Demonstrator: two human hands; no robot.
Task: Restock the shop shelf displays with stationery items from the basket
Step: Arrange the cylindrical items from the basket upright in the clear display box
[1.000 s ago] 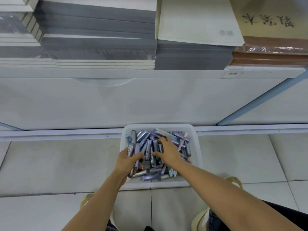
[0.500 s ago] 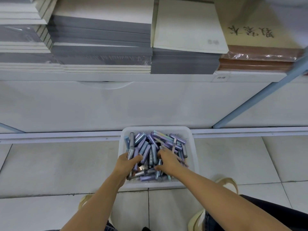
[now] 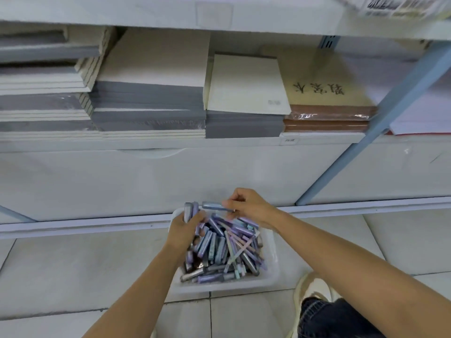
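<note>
- Stationery items (image 3: 223, 250): purple and blue pens and cases heaped in white basket (image 3: 273, 267) on tiled floor (image 3: 73, 269), below shelf (image 3: 170, 142).
- Left hand (image 3: 183, 229): fingers closed round upright bundle (image 3: 190, 211) of cases, above basket.
- Right hand (image 3: 251, 206): fingers pinching blue pen (image 3: 213, 206), level, just beside bundle.
- Shelf: stacked notebooks (image 3: 151, 103).

Brown-edged pad (image 3: 327, 93), right of centre on the shelf: three large brush-written Chinese characters on its tan cover, seen upside down; not clear enough to read.
Cream pad (image 3: 246, 86), centre: small grey mark at lower right corner, illegible.
Shelf-edge tag (image 3: 289, 140), below the brown-edged pad: tiny print, unreadable.
Label strip (image 3: 395, 4), upper right of the frame: dark barcode-like print, blurred.
</note>
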